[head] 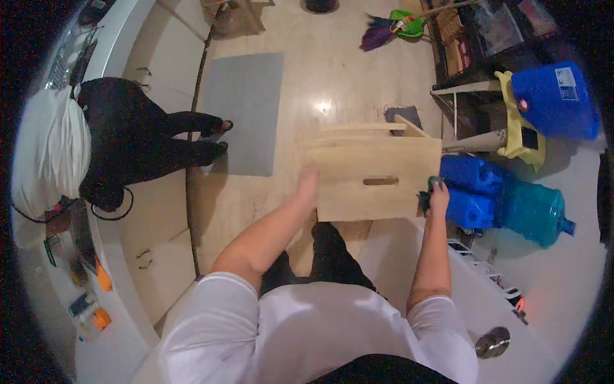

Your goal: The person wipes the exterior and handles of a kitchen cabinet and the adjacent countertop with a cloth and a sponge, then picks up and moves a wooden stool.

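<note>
A pale wooden step stool (345, 199), with an oval hand slot, is held up in front of me above the floor. My left hand (309, 185) grips its left edge; the fingertips are blurred and partly hidden. At the right edge, my right hand (438, 198) holds a dark green cloth (424, 203) against the stool. Whether those fingers also grip the wood is hard to make out. Below the stool, one of my legs (331, 245) shows in dark trousers.
Another person (124, 139) stands at the left counter (139, 300), feet by a grey mat (244, 115). Blue containers (465, 192) and a teal water bottle (535, 211) lie right, below a blue jug (551, 103) on a yellow stand (508, 144). A broom (379, 33) and green dustpan (412, 26) lie ahead.
</note>
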### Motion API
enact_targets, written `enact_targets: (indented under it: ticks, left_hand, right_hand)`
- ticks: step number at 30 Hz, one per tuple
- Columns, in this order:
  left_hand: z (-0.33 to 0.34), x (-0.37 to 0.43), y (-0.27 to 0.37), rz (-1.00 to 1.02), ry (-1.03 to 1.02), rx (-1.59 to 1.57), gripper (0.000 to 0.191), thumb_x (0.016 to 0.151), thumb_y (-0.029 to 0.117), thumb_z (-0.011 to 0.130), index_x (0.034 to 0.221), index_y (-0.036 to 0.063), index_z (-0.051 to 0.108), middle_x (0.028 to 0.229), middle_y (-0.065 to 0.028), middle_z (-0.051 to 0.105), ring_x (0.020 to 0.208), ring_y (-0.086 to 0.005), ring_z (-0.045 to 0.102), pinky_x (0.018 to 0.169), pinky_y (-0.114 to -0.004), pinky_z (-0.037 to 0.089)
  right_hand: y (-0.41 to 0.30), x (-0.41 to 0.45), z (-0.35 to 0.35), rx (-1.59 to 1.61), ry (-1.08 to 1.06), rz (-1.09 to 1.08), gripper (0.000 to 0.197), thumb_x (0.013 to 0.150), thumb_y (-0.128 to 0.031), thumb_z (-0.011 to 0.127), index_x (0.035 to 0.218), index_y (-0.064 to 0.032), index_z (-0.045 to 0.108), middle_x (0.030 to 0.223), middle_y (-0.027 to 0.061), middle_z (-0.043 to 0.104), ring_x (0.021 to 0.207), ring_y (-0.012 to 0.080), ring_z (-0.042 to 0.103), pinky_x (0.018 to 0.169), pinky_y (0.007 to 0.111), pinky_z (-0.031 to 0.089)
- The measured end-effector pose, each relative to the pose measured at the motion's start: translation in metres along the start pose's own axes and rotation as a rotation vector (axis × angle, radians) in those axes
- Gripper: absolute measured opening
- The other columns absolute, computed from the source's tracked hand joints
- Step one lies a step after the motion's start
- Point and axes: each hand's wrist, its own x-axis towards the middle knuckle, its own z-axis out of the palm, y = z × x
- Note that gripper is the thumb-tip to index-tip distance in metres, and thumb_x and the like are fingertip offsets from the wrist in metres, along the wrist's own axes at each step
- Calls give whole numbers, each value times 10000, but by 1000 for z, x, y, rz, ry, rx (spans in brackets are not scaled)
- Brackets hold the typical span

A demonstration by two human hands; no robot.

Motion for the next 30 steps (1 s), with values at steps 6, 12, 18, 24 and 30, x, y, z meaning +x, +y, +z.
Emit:
enact_targets:
  ticks: [6, 12, 18, 24, 30]
  left_hand:
    - [84, 50, -7, 152, 107, 196, 354, 872, 246, 485, 1075, -43, 515, 927, -98, 574, 874, -180, 534, 749, -318, 441]
    - [137, 97, -18, 70, -73, 379, 402, 880, 332, 413, 1095, 4, 501, 1052, -112, 541, 963, -226, 475, 822, -386, 366]
    - [132, 104, 0, 41, -123, 514, 499, 858, 316, 464, 1236, -1, 389, 1144, -155, 512, 1032, -229, 481, 899, -343, 357]
    - [11, 2, 17, 149, -447, 1294, 281, 880, 234, 436, 1061, 31, 506, 1009, -149, 570, 977, -248, 525, 873, -368, 390]
    - [-110, -246, 91, -350, -574, 1790, 300, 825, 282, 498, 1025, 77, 588, 964, -157, 600, 893, -307, 561, 797, -369, 434]
  right_hand:
    - [18, 61, -20, 138, 153, -37, 270, 834, -146, 511, 1047, 18, 517, 907, 106, 559, 750, 210, 545, 553, 326, 480]
    - [75, 144, -77, -244, 286, -221, 242, 832, -163, 509, 1011, -6, 549, 898, 114, 563, 757, 225, 535, 654, 348, 455]
    - [50, 143, -60, -29, 212, -79, 281, 853, -182, 479, 1064, -1, 521, 966, 136, 566, 817, 248, 533, 745, 349, 416]
    - [-29, 56, -3, -222, 150, -444, 270, 822, -134, 507, 1061, -10, 532, 1012, 158, 567, 874, 274, 549, 787, 345, 419]
    - [46, -39, 63, -656, -685, -584, 228, 723, -2, 495, 907, -68, 613, 825, 78, 576, 774, 180, 544, 708, 298, 444]
